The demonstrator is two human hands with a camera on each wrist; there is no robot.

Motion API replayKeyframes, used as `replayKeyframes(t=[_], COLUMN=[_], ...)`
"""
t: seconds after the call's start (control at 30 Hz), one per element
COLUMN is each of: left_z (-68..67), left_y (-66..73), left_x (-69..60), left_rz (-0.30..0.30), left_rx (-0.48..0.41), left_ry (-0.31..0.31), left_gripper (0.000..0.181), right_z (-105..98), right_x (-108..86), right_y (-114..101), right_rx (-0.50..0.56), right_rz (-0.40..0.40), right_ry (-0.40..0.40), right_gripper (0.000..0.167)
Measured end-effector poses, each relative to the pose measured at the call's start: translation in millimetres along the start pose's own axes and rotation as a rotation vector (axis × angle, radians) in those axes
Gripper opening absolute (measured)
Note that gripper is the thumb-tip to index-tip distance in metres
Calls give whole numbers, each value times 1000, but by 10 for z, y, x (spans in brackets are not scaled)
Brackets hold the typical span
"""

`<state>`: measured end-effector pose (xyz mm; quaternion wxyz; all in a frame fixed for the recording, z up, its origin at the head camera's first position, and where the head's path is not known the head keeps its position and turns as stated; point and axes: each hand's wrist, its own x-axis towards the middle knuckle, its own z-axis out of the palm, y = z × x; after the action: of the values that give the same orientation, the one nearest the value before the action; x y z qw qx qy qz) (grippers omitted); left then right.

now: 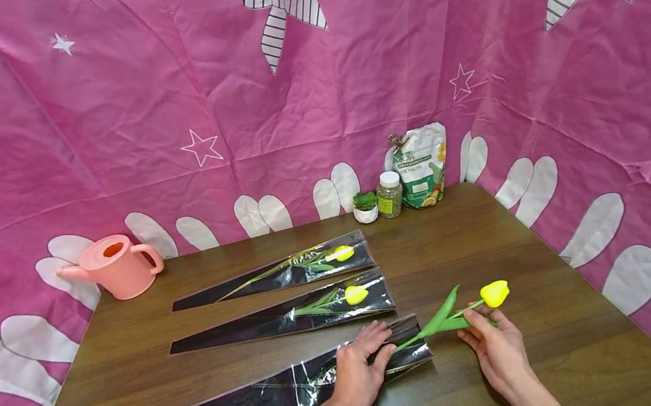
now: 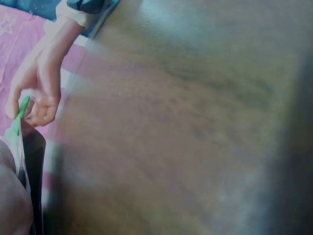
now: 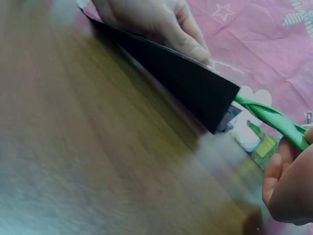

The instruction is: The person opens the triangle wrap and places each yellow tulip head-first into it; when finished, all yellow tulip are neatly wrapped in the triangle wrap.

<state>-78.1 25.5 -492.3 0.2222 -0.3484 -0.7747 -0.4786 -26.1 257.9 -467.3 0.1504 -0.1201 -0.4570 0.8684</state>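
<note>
My right hand [image 1: 503,350] pinches the stem of a yellow artificial tulip [image 1: 494,294] just below its bloom. The green leaves [image 1: 441,316] stick out of the mouth of a clear-fronted, black-backed flower sleeve [image 1: 233,401], and the lower stem lies inside it. Near that mouth my left hand [image 1: 357,368] holds the sleeve, with the thumb on its front. In the right wrist view the sleeve's black back [image 3: 181,83] shows, with the left hand [image 3: 151,19] along its upper edge. The left wrist view catches the right hand [image 2: 41,88] on the green stem.
Two more sleeves, a middle one [image 1: 226,332] and a far one [image 1: 204,298], each hold a yellow tulip. A pink watering can [image 1: 124,270] stands at the back left. At the back are a small potted plant [image 1: 365,207], a lidded jar [image 1: 389,196] and a white-green pouch [image 1: 424,166].
</note>
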Motion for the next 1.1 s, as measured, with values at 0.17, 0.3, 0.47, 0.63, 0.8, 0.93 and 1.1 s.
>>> replayKeyframes(t=[0.17, 0.3, 0.47, 0.63, 0.8, 0.93, 1.1], left_z=[11, 16, 20, 22, 17, 14, 12], left_y=[-2, 1, 9, 15, 17, 16, 18], left_x=[17, 31, 45, 54, 64, 69, 68], left_rz=[9, 11, 10, 14, 25, 25, 17], left_rx=[-10, -25, -24, -32, -45, -50, -44], left_ry=[5, 3, 3, 5, 11, 5, -12], left_gripper=[26, 26, 26, 25, 26, 25, 23], right_z=[32, 71, 120, 137, 123, 105, 127], right_x=[-28, -52, -81, -94, -84, -72, -72], right_y=[41, 66, 94, 108, 87, 69, 73], right_rx=[-97, -149, -185, -218, -207, -170, -209], right_rz=[52, 93, 127, 112, 101, 107, 152], right_ry=[18, 41, 48, 21, -22, -48, 7], right_gripper=[10, 14, 12, 10, 14, 8, 7])
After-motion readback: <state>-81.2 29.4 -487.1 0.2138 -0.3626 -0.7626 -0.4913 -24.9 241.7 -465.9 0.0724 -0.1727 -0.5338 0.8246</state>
